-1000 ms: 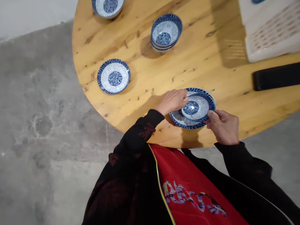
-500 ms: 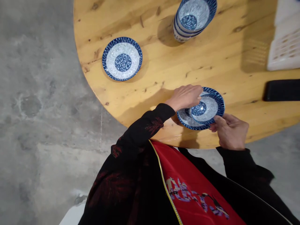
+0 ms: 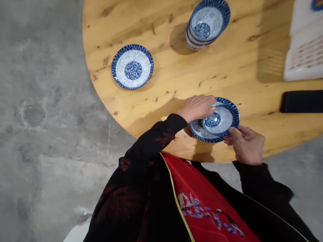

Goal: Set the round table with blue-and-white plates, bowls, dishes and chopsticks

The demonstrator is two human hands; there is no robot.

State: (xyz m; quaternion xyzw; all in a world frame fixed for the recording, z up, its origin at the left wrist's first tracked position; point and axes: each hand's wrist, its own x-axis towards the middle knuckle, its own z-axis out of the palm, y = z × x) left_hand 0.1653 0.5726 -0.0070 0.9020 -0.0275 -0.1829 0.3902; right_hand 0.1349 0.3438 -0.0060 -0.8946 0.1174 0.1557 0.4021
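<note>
Tabletop (image 3: 176, 75) below, right hand (image 3: 248, 144) angles inward, pinching a dish (image 3: 225, 117).

Bare counter (image 3: 176, 75) is offering a broad lane between the stacked bowls (image 3: 205, 23) and the near dishes (image 3: 223, 119), the lone dish (image 3: 132, 67) standing at its left end. Left hand (image 3: 198, 107) and right hand (image 3: 248, 144) are crowding opposite edges of the near dishes; rightward, white basket (image 3: 304, 64) and black object (image 3: 302, 102) are leaving only a thin gap.

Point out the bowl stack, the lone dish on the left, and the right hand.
Bowl stack (image 3: 210, 20): head view, top bowl's pale inner wall.
Lone dish (image 3: 133, 70): head view, patterned centre.
Right hand (image 3: 248, 144): head view, back of the hand.
</note>
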